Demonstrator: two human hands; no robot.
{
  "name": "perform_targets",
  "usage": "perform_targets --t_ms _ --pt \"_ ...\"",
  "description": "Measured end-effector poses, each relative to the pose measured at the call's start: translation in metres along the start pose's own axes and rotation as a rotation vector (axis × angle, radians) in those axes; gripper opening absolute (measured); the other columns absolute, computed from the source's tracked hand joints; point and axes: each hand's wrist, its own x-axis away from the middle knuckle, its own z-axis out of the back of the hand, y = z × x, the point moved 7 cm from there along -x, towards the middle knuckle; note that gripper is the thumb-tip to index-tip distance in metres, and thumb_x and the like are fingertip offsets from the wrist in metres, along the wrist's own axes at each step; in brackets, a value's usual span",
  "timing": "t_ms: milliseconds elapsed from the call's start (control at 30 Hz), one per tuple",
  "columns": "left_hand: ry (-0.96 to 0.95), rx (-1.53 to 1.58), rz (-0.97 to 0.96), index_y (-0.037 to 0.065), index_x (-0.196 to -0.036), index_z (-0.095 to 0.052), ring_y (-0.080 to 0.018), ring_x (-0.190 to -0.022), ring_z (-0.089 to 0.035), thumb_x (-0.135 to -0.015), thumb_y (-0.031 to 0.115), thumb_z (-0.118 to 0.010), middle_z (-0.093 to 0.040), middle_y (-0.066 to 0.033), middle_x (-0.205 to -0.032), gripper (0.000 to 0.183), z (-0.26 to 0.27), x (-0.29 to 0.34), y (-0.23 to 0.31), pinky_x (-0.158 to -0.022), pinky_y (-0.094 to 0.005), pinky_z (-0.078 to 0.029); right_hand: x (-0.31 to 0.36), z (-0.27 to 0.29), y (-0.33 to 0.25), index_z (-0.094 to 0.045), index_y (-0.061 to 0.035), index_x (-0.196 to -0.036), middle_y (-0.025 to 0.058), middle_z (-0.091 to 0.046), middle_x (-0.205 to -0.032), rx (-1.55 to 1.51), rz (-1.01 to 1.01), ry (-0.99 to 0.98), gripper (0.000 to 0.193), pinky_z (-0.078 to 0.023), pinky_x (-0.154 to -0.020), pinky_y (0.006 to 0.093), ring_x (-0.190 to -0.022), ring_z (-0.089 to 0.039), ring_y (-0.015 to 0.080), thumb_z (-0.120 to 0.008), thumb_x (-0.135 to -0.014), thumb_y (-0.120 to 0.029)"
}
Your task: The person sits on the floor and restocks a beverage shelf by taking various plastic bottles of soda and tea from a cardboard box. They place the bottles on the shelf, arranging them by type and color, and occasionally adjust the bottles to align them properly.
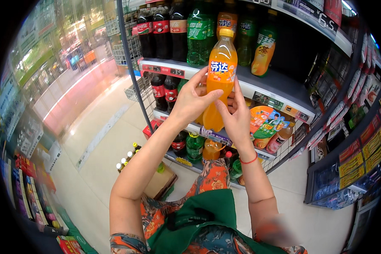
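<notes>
Upright in front of the shelves, an orange soda bottle (218, 99) with a yellow cap is held between both my hands. My left hand (195, 98) wraps its left side, thumb across the front. From the right, my right hand (235, 112) grips it, thumb on the front and fingers behind. A red cord circles my right wrist. Behind the bottle's top, the upper shelf (279, 86) bears dark cola bottles (161, 36), green soda bottles (197, 36) and, at the right, a bottle with orange drink and a green cap end (264, 46).
Lower shelves hold more cola bottles (165, 91) and a bright cardboard sign (266, 122). A cardboard box (161, 182) stands on the floor at left, beside several capped bottles (125, 160). Packets hang on a rack (357, 89) at the right; goods racks (31, 194) line the far left.
</notes>
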Motion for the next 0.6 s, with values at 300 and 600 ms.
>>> perform_targets --t_ms 300,600 --pt "0.052 -0.093 -0.059 0.005 -0.144 -0.039 -0.0155 -0.108 -0.060 -0.091 0.017 -0.067 -0.054 -0.0116 -0.132 0.061 -0.004 -0.024 0.005 -0.083 -0.0260 -0.049 -0.043 0.010 -0.003 -0.028 0.0011 -0.148 0.0129 -0.064 -0.112 -0.061 0.011 0.026 0.071 -0.052 -0.079 0.0290 -0.092 -0.063 0.0154 -0.066 -0.089 -0.011" --pt "0.071 -0.162 -0.044 0.004 -0.141 -0.043 -0.0120 -0.102 -0.060 -0.094 0.020 -0.062 -0.059 -0.0094 -0.125 0.053 0.001 -0.055 0.015 -0.079 -0.0245 -0.050 -0.080 0.015 -0.002 -0.034 0.0004 -0.145 0.0129 -0.066 -0.108 0.002 0.052 0.064 0.070 -0.052 -0.078 0.0302 -0.091 -0.065 0.0172 -0.068 -0.087 -0.016"
